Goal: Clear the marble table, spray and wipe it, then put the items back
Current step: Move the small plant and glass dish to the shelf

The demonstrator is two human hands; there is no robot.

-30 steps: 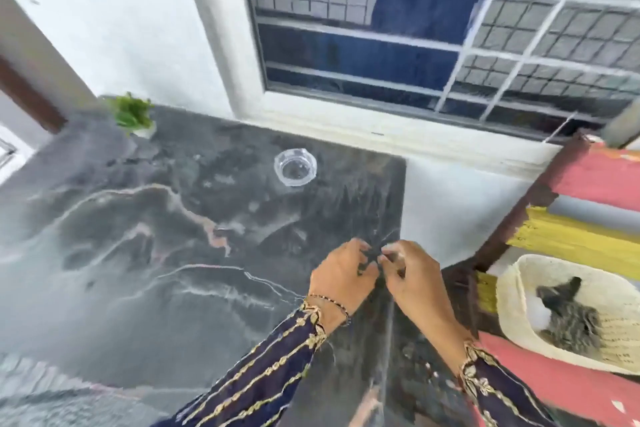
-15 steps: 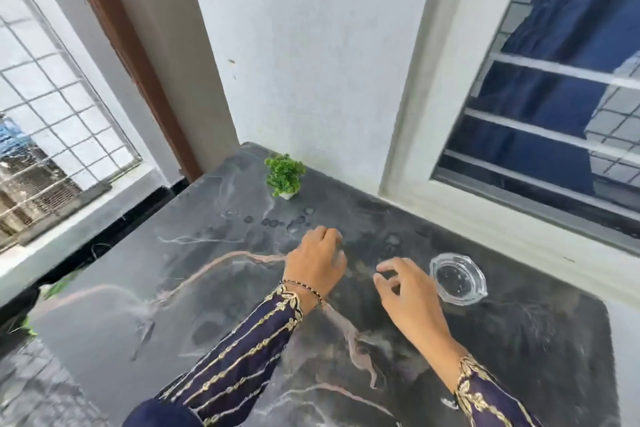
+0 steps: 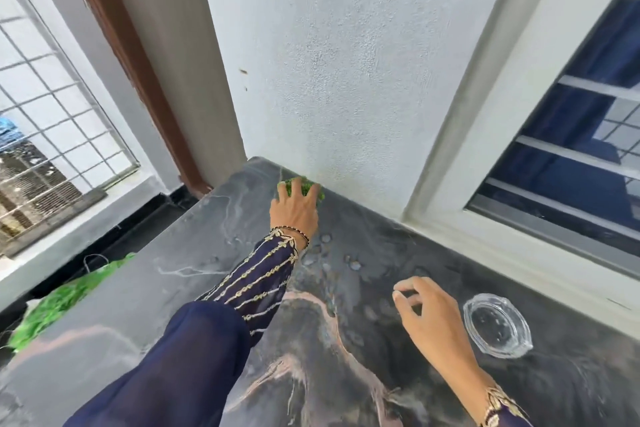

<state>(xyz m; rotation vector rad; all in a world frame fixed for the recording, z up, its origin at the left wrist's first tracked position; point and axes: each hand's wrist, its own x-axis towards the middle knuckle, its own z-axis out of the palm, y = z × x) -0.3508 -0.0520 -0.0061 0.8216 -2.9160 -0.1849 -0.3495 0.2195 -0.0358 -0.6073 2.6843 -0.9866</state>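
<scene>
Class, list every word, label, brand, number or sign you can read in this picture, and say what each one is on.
None: no readable word, number, label or sign shows anywhere. The glass dish, the small green plant that the left hand grips, the marble table, the white wall and the window frame are all unmarked.

Marble table [image 3: 173, 288]: dark polished stone with pale and pinkish veins, glossy, soft reflections, droplet marks near the middle. Glass dish [image 3: 497, 329]: clear, faceted, shiny. Wall [image 3: 329, 62]: matt white paint, rough stippled texture. Sleeve [image 3: 263, 274]: sheer navy cloth, gold thread embroidery. Window bars [image 3: 588, 87]: smooth, white-painted. Small plant [image 3: 304, 187]: fine green foliage, matt.
</scene>
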